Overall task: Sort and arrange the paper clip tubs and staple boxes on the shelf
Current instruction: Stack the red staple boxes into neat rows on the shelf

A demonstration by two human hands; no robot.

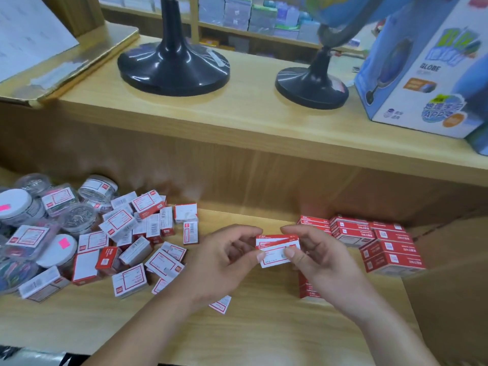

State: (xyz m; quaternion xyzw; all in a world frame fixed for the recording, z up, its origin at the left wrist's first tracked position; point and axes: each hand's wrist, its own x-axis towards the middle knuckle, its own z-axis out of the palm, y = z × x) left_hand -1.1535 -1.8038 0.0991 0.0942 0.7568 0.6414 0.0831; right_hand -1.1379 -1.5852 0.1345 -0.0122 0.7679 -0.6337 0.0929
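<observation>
Both my hands hold a small stack of red-and-white staple boxes (274,248) above the middle of the lower wooden shelf (105,318). My left hand (224,262) pinches its left end and my right hand (314,256) pinches its right end. A loose heap of staple boxes (132,241) lies to the left. Clear round paper clip tubs (23,207) crowd the far left. Neat stacked rows of red staple boxes (380,241) stand at the right. One more box (307,286) sits under my right wrist, and another box (220,305) lies partly hidden under my left wrist.
The upper shelf (250,120) overhangs the work area and carries two black globe stands (173,67) and a blue globe carton (427,70). A brown cardboard box (449,299) stands at the right edge. A tilted board with paper (31,40) rests at the upper left.
</observation>
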